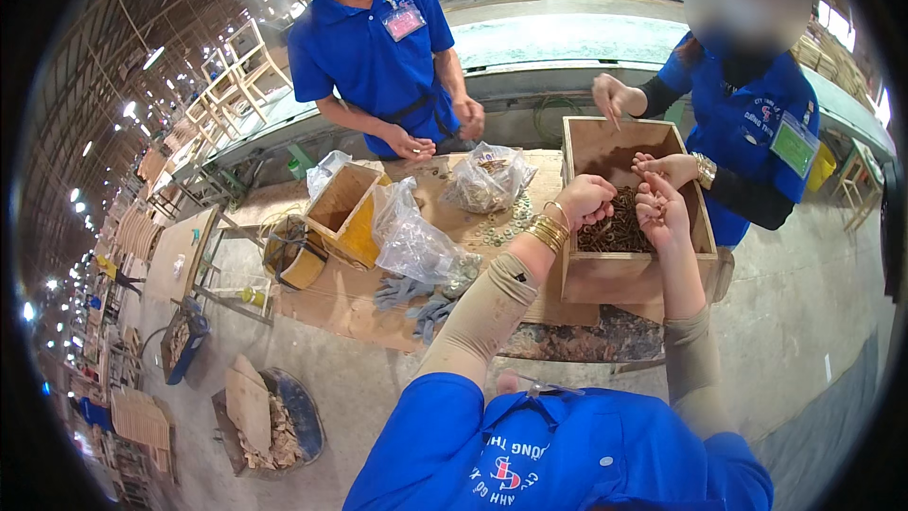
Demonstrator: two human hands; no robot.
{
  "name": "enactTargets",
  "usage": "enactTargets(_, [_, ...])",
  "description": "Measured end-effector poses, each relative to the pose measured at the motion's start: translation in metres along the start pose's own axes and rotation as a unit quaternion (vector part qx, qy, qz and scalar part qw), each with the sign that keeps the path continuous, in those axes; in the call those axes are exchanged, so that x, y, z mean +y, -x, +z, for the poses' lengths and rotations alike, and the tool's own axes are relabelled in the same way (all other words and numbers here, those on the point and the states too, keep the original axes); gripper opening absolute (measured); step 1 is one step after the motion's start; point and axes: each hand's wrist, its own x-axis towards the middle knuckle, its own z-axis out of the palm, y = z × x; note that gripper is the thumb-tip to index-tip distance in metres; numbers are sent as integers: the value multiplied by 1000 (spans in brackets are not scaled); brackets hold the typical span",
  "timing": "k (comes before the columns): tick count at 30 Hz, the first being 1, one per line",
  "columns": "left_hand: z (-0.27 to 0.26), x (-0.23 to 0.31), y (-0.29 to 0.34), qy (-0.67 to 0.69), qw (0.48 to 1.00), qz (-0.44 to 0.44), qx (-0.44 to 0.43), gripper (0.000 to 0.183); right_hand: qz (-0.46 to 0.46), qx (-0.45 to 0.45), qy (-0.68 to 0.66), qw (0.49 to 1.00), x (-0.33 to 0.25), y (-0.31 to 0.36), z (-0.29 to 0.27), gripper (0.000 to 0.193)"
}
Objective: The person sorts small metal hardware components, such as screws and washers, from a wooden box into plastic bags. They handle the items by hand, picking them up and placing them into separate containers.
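A plywood box (610,276) stands at the table's right end, with a heap of small bronze-brown pieces of hardware (617,227), probably screws, inside. Over its left side is my left hand (587,199), a gold bangle stack on the wrist, fingers curled closed. My right hand (663,212) is above the right side of the box, palm turned up and fingers bent in. What either hand holds is too small to make out. Close beyond my right hand, a co-worker's hand (668,168) hangs over the same box; that person's other hand (617,97) is raised at its far edge.
On the cardboard-covered table (326,308) lie a clear bag of hardware (487,178), an emptier plastic bag (411,237), grey gloves (416,301) and scattered small metal parts (497,232). A yellow-sided wooden box (345,218) stands left. Another co-worker (378,57) stands across the table.
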Motion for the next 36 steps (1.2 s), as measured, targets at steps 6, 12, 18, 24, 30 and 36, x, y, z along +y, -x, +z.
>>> enactTargets(6, [15, 7, 8, 20, 993, -26, -111, 23, -266, 78, 260, 925, 20, 1, 14, 19])
enactTargets(12, [25, 3, 11, -20, 997, 10, -79, 20, -343, 94, 374, 856, 36, 3, 28, 19])
enactTargets(18, [22, -6, 10, 31, 993, 27, -113, 12, -343, 90, 363, 862, 37, -2, 23, 18])
enactTargets(24, [28, -14, 11, 151, 985, 9, -88, 10, -351, 88, 384, 850, 41, -3, 32, 18])
enactTargets(30, [33, -10, 11, 171, 980, 70, -74, 9, -352, 121, 187, 909, 24, -5, 14, 20])
enactTargets(36, [26, 0, 10, 121, 989, 71, -35, 9, -207, 114, 323, 917, 39, 12, 28, 22])
